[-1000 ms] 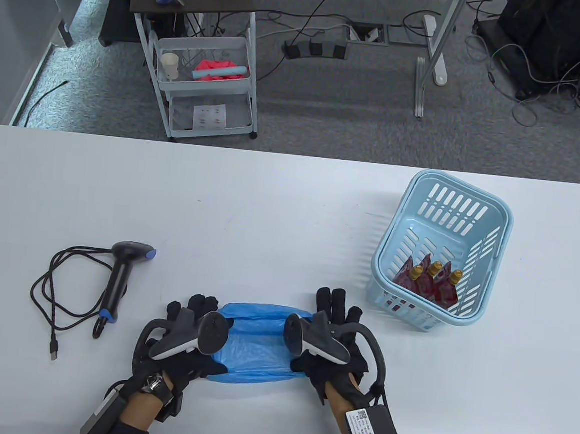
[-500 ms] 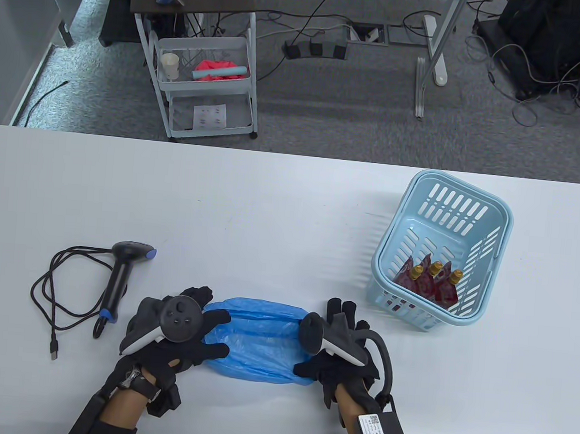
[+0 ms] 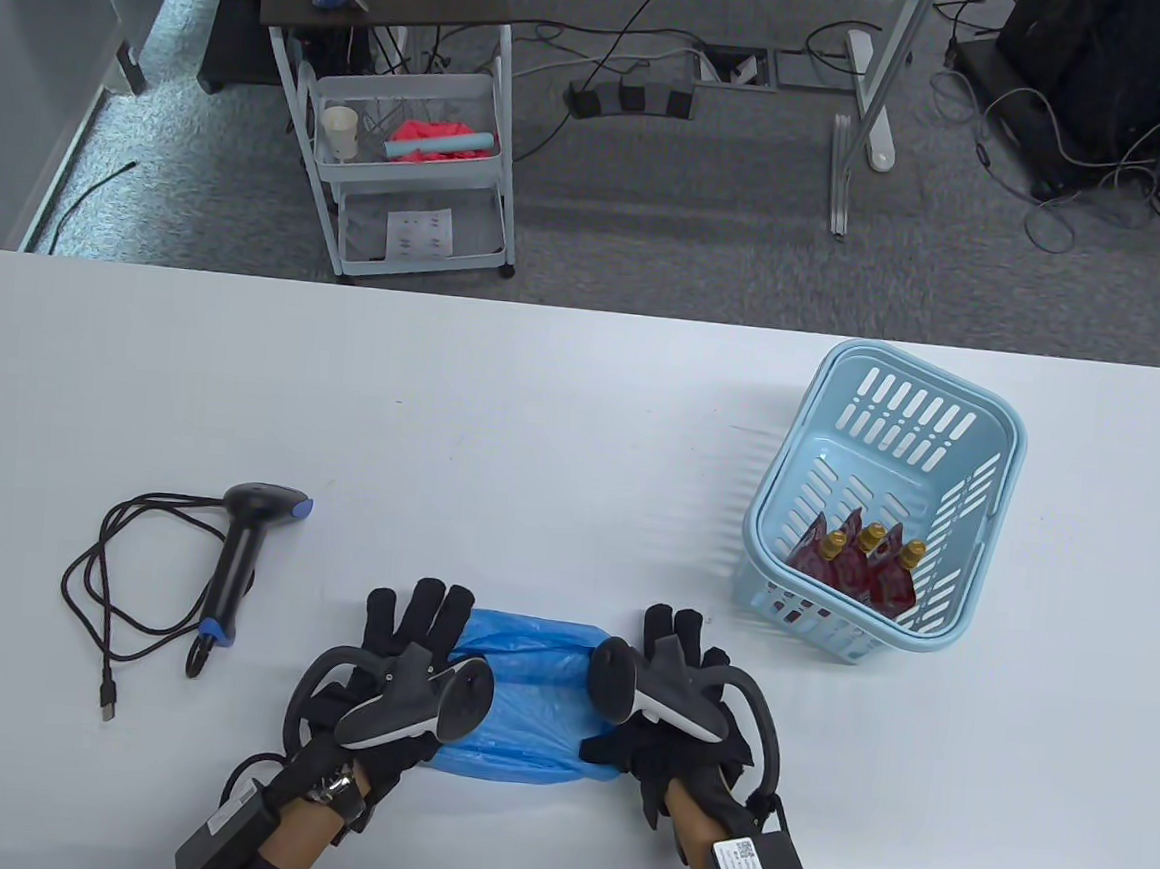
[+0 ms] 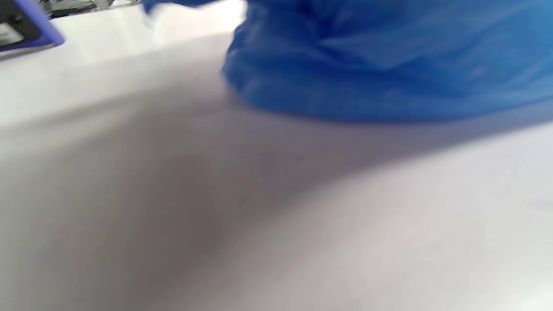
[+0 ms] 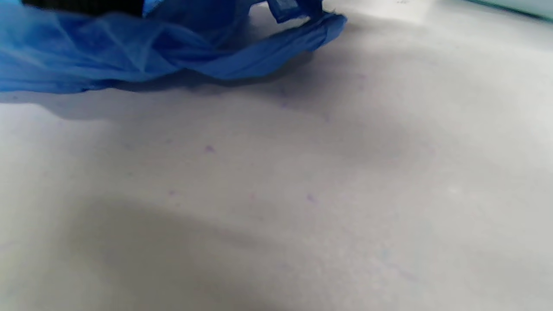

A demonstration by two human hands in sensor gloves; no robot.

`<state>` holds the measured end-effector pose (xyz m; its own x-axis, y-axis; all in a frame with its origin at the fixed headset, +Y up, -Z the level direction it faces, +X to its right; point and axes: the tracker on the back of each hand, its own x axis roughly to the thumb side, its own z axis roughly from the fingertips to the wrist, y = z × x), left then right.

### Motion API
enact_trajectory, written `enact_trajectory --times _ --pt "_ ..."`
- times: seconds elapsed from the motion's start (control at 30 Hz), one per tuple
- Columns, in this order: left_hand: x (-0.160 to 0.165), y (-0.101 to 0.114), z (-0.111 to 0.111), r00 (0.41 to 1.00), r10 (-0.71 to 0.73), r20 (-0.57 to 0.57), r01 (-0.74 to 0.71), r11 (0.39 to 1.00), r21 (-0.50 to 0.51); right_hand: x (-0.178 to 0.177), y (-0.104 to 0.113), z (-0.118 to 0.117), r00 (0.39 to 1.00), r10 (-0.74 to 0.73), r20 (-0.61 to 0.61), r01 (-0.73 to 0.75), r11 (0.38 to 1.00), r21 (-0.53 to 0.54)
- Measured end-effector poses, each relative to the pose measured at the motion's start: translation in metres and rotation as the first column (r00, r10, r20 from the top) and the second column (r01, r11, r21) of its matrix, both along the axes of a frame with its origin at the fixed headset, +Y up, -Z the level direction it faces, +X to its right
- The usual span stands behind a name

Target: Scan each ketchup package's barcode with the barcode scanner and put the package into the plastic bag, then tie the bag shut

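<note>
I am spreading the blue plastic bag [image 3: 529, 696] flat on the counter between my flat, open left grip [image 3: 400, 676] and right grip [image 3: 665, 687]; next I judge opening its mouth.

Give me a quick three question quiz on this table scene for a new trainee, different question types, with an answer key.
1. True or false: the ketchup packages are already in the blue bag.
2. Which lies left of the bag: A) scanner B) basket?
3. What do the left hand and right hand touch?

Key: 1 false, they sit in the basket. 2 A. 3 The bag's two ends.
</note>
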<state>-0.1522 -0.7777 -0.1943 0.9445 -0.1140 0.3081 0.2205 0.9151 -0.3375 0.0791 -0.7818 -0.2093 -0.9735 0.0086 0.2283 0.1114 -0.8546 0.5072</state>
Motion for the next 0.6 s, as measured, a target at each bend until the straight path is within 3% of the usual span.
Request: enact_trajectory --times 0.2,0.6 --pt "-0.028 -0.004 -0.008 0.986 0.111 -0.124 -0.120 0.991 -0.066 0.009 0.000 -0.008 0.999 -0.016 0.047 0.018 0.999 -0.049" --pt "-0.024 -0.003 -0.008 0.989 0.102 -0.109 -0.110 0.991 -0.076 0.008 0.000 -0.012 0.998 -0.023 0.058 0.026 0.998 -0.053"
